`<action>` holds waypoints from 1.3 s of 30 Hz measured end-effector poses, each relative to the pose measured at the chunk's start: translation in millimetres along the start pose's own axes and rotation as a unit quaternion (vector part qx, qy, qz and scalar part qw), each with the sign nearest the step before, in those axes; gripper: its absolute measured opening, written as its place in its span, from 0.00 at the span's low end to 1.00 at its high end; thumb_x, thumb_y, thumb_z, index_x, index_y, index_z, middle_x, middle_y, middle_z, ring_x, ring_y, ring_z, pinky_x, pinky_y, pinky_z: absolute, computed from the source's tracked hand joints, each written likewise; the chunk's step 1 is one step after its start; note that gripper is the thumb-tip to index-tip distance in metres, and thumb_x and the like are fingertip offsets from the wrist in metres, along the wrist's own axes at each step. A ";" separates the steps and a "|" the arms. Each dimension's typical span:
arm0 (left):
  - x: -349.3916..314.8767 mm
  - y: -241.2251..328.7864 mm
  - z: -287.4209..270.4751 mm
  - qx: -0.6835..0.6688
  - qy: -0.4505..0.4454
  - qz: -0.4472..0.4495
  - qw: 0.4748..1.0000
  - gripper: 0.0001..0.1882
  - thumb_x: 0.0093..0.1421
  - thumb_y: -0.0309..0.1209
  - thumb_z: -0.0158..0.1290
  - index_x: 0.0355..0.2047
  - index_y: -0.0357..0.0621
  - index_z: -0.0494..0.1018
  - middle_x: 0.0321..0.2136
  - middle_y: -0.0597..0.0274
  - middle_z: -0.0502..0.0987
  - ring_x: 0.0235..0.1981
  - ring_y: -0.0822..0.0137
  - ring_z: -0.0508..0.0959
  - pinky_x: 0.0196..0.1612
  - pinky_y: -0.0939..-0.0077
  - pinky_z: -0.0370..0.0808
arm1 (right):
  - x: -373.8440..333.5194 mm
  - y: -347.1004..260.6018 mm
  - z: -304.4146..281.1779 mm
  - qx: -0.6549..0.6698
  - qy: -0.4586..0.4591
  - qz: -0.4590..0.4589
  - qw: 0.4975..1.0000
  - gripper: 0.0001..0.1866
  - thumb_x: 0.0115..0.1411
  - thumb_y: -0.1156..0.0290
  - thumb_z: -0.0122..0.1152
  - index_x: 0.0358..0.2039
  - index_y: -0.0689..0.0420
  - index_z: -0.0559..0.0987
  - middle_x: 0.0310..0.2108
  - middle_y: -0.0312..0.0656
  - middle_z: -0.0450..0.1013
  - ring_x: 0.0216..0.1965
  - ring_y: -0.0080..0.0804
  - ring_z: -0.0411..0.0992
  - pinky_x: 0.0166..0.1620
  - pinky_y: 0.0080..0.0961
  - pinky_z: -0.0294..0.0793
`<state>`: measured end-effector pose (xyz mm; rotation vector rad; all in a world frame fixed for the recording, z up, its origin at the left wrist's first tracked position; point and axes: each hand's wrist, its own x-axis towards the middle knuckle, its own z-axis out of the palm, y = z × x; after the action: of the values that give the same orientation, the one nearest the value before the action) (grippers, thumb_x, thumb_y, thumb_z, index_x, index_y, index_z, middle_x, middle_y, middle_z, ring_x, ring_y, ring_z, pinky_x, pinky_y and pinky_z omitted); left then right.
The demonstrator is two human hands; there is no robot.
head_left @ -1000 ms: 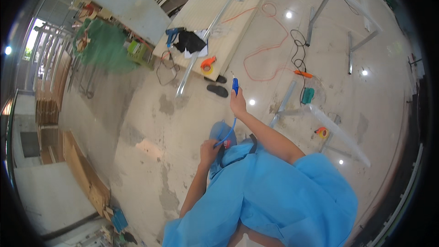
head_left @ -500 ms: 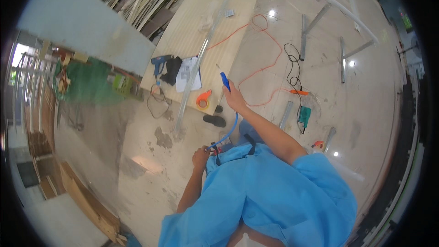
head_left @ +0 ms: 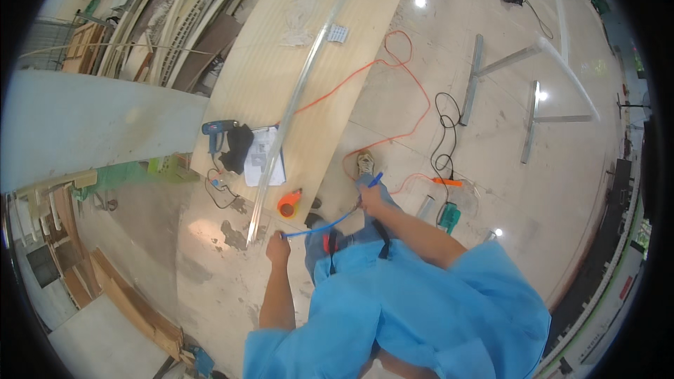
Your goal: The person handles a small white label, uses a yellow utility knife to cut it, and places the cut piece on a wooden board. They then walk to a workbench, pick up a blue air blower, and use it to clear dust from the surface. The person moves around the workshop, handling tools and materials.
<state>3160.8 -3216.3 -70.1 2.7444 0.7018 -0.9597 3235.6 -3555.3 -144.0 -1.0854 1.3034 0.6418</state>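
Note:
A thin blue cord (head_left: 312, 230) runs in a shallow curve between my hands, in front of my body. My left hand (head_left: 278, 247) is closed around one end of it. At the cord's other end, my right hand (head_left: 371, 201) grips a blue-handled tool (head_left: 376, 179); only its blue end shows above the fingers, so its exact kind is hidden. The cord reaches the right hand, but I cannot tell whether it joins the tool.
A long pale panel (head_left: 330, 91) bears a metal strip (head_left: 307, 72), a heat gun (head_left: 217, 133), black cloth (head_left: 238, 148), papers (head_left: 258, 147) and an orange tape dispenser (head_left: 288, 203). On the floor lie an orange cord (head_left: 424, 91), a green power tool (head_left: 449, 217) and metal frames (head_left: 472, 78).
My right hand has come down and nearer my body with the blue-handled tool. My left hand has moved outward to the left, and the cord now lies flatter. The view has shifted too.

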 end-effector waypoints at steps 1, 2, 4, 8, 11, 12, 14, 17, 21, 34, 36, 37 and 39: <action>6.4 19.9 -5.1 -0.018 -0.023 0.037 0.999 0.14 0.63 0.40 0.54 0.47 0.55 0.77 0.38 0.51 0.81 0.43 0.48 0.81 0.45 0.53 0.77 | 3.1 -12.7 -11.9 -0.012 0.011 -0.061 0.998 0.28 0.64 0.61 0.58 0.58 0.61 0.60 0.35 0.47 0.71 0.30 0.35 0.73 0.29 0.35 0.74; 22.0 45.4 -10.9 -0.034 -0.043 0.067 0.996 0.14 0.62 0.39 0.54 0.47 0.55 0.77 0.38 0.51 0.81 0.43 0.48 0.81 0.45 0.54 0.77 | 11.3 -37.6 -23.4 -0.024 0.054 -0.104 0.993 0.25 0.65 0.58 0.57 0.54 0.61 0.63 0.35 0.46 0.71 0.31 0.34 0.73 0.29 0.36 0.74; 46.5 84.6 -24.0 -0.036 -0.088 0.156 0.983 0.15 0.60 0.37 0.55 0.48 0.54 0.77 0.38 0.51 0.81 0.43 0.48 0.81 0.45 0.55 0.77 | 23.3 -80.5 -35.2 -0.025 0.116 -0.169 0.979 0.24 0.66 0.55 0.55 0.51 0.61 0.65 0.33 0.46 0.72 0.30 0.34 0.73 0.29 0.35 0.73; 93.3 177.4 -38.6 -0.135 -0.093 0.300 0.940 0.17 0.57 0.31 0.55 0.48 0.50 0.77 0.42 0.52 0.80 0.42 0.51 0.80 0.46 0.58 0.76 | 53.5 -179.8 -82.5 -0.030 0.154 -0.226 0.961 0.32 0.68 0.51 0.52 0.60 0.64 0.59 0.44 0.56 0.72 0.43 0.46 0.73 0.46 0.38 0.71; 126.4 243.3 -57.8 -0.232 -0.046 0.295 0.926 0.19 0.57 0.31 0.57 0.50 0.48 0.75 0.44 0.53 0.78 0.40 0.55 0.80 0.46 0.59 0.76 | 66.0 -233.5 -109.1 0.012 0.207 -0.233 0.950 0.37 0.68 0.49 0.50 0.65 0.66 0.56 0.50 0.60 0.73 0.50 0.54 0.73 0.55 0.41 0.70; 136.0 264.2 -64.1 -0.258 -0.036 0.274 0.926 0.20 0.57 0.31 0.58 0.50 0.47 0.74 0.45 0.53 0.78 0.40 0.56 0.80 0.46 0.60 0.76 | 70.8 -256.0 -115.5 0.047 0.234 -0.231 0.943 0.37 0.69 0.49 0.50 0.65 0.66 0.55 0.49 0.60 0.73 0.50 0.54 0.73 0.55 0.42 0.70; 159.4 303.1 -78.9 -0.266 0.006 0.239 0.934 0.21 0.57 0.32 0.59 0.52 0.48 0.73 0.44 0.52 0.77 0.39 0.57 0.80 0.45 0.60 0.76 | 73.0 -290.7 -124.5 0.019 0.273 -0.292 0.916 0.37 0.69 0.49 0.50 0.65 0.65 0.55 0.43 0.56 0.75 0.44 0.49 0.76 0.48 0.41 0.73; 210.0 358.8 -98.6 -0.284 0.055 0.187 0.939 0.26 0.57 0.34 0.61 0.55 0.47 0.69 0.45 0.49 0.76 0.39 0.56 0.80 0.45 0.60 0.76 | 77.4 -340.3 -137.4 0.015 0.242 -0.302 0.922 0.35 0.69 0.50 0.50 0.65 0.62 0.55 0.31 0.47 0.74 0.29 0.36 0.75 0.33 0.35 0.74; 312.7 427.0 -113.1 -0.307 0.092 0.160 0.934 0.28 0.57 0.35 0.61 0.57 0.44 0.66 0.47 0.46 0.74 0.39 0.54 0.80 0.45 0.58 0.76 | 124.3 -397.6 -160.0 -0.020 0.260 -0.246 0.934 0.31 0.69 0.55 0.52 0.63 0.63 0.58 0.28 0.43 0.73 0.26 0.31 0.73 0.29 0.31 0.73; 712.1 629.4 -85.3 -0.235 0.174 0.052 0.955 0.45 0.58 0.41 0.62 0.69 0.40 0.51 0.67 0.39 0.58 0.65 0.41 0.63 0.63 0.52 0.68 | 307.7 -699.3 -173.3 -0.020 0.293 -0.389 0.873 0.18 0.72 0.55 0.50 0.48 0.59 0.66 0.27 0.42 0.74 0.26 0.27 0.72 0.28 0.25 0.73; 745.3 640.4 -80.1 -0.215 0.176 0.007 0.961 0.44 0.56 0.40 0.63 0.68 0.42 0.54 0.65 0.38 0.59 0.64 0.40 0.64 0.61 0.52 0.68 | 338.3 -750.3 -149.1 -0.021 0.271 -0.420 0.866 0.18 0.72 0.55 0.51 0.48 0.58 0.67 0.29 0.41 0.74 0.27 0.26 0.73 0.30 0.24 0.73; 760.3 644.9 -81.4 -0.190 0.159 -0.028 0.968 0.42 0.55 0.39 0.64 0.66 0.42 0.58 0.62 0.37 0.62 0.63 0.39 0.65 0.60 0.53 0.69 | 357.1 -773.5 -134.3 -0.008 0.258 -0.422 0.869 0.18 0.72 0.55 0.51 0.49 0.58 0.67 0.29 0.41 0.74 0.27 0.26 0.72 0.31 0.24 0.73; 776.9 664.6 -84.5 -0.146 0.095 -0.044 0.984 0.35 0.54 0.36 0.64 0.61 0.43 0.65 0.60 0.39 0.66 0.60 0.39 0.67 0.58 0.52 0.70 | 398.3 -817.2 -103.8 0.020 0.236 -0.425 0.874 0.18 0.71 0.56 0.52 0.49 0.58 0.68 0.29 0.40 0.74 0.28 0.26 0.72 0.32 0.24 0.72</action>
<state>4056.7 -3481.1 -494.1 2.5826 0.9220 -0.5588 3988.4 -4051.3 -300.7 -1.6830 1.0620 -0.3364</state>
